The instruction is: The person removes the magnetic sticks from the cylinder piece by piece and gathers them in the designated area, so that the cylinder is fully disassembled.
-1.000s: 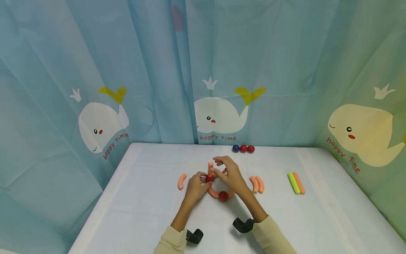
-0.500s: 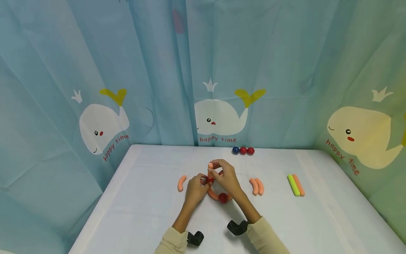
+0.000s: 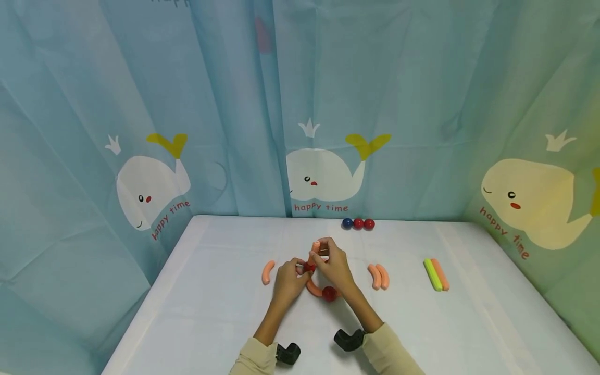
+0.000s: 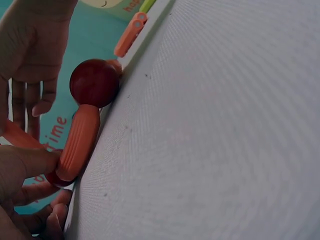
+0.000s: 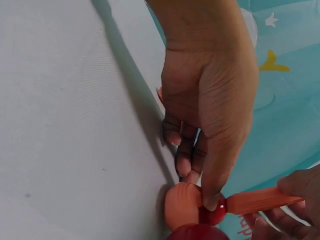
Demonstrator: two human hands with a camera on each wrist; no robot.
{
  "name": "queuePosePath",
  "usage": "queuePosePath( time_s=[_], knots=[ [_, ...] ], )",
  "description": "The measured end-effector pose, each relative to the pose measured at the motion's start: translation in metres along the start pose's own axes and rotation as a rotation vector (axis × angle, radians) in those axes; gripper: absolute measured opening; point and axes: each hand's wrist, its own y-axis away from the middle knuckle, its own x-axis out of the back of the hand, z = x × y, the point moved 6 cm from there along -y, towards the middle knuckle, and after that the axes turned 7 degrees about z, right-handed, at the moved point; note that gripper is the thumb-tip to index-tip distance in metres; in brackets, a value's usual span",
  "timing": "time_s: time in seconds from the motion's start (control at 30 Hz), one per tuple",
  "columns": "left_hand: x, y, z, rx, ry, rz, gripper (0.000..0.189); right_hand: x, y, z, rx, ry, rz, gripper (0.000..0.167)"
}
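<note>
My left hand (image 3: pixel 289 281) pinches a red ball (image 3: pixel 308 267) at the left of a ring of curved orange pieces (image 3: pixel 313 288) and red balls, low over the white table. From that ball a straight orange stick (image 3: pixel 314 251) rises, leaning a little right. The fingers of my right hand (image 3: pixel 336 265) grip the stick near its upper part. In the right wrist view, the stick (image 5: pixel 262 200) meets the pinched ball (image 5: pixel 216 214). A larger-looking red ball (image 3: pixel 329 294) is at the ring's front, joined to a ribbed curved piece (image 4: pixel 80 142) in the left wrist view. My hands hide the ring's far side.
One curved orange piece (image 3: pixel 268 272) lies left of my hands, two more (image 3: pixel 378 276) to the right. Farther right are a green stick (image 3: pixel 433 274) and an orange stick (image 3: pixel 440 274). A blue ball (image 3: pixel 347 223) and two red balls (image 3: pixel 363 224) stand near the back edge.
My right hand has moved from beside the stick, with spread fingers, to gripping it. The stick has gone from upright to leaning slightly right. My left hand keeps its hold on the ball.
</note>
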Motion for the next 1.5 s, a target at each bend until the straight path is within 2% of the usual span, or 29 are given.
queuePosePath(
  time_s=[0.17,0.3,0.67,0.9,1.3,1.5],
  knots=[
    [0.0,0.0,-0.001,0.003,0.0,-0.006,0.025,-0.005,0.002,0.011,-0.052,0.054,-0.043,0.011],
    [0.0,-0.001,-0.002,-0.003,0.0,-0.008,0.025,-0.007,0.004,0.015,-0.05,0.116,-0.058,0.01],
    [0.001,-0.002,0.0,0.013,0.006,-0.024,0.025,-0.006,0.007,0.015,0.002,0.134,-0.033,0.01],
    [0.001,-0.003,0.0,-0.008,-0.002,-0.016,0.024,-0.003,0.008,0.01,0.016,0.195,-0.021,0.011],
    [0.002,-0.002,0.001,0.015,-0.003,-0.029,0.024,-0.001,0.011,0.009,0.044,0.269,-0.004,0.011],
    [0.003,-0.002,0.001,0.025,0.006,-0.028,0.023,-0.002,0.012,0.007,0.1,0.306,0.009,0.012]
  ],
)
